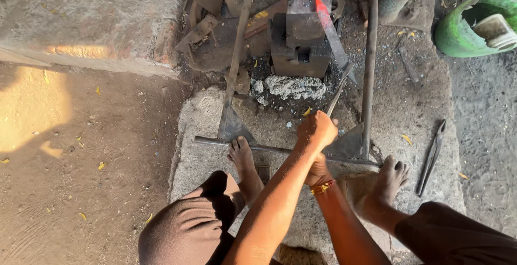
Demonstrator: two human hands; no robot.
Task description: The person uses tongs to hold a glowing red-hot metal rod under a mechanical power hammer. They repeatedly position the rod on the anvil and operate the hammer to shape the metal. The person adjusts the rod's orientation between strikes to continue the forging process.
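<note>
Outdoor forge floor of packed earth and a worn stone slab, with the anvil block as the reference landmark. Item: flat iron bar, lying aslant across the right top edge of the anvil block, its far tip glowing red-orange, its near end passing down toward the person. Item: tongs, near side of the anvil block, clamped on the bar's cool end, their reins running back into the hands. Left hand, nearer the anvil block, closed in a fist around the reins. Right hand, directly behind the left and partly hidden by it, wearing a beaded wristband; it appears wrapped on the same reins, though its fingers cannot be seen. Item: pale ash heap, at the near foot of the anvil block. Item: long iron rod, lying crosswise on the slab, near side of the anvil block, under both bare feet. Item: second pair of tongs, lying loose on the slab, well to the right of the anvil block. Item: green plastic vessel, far right of the anvil block, on its side.
</note>
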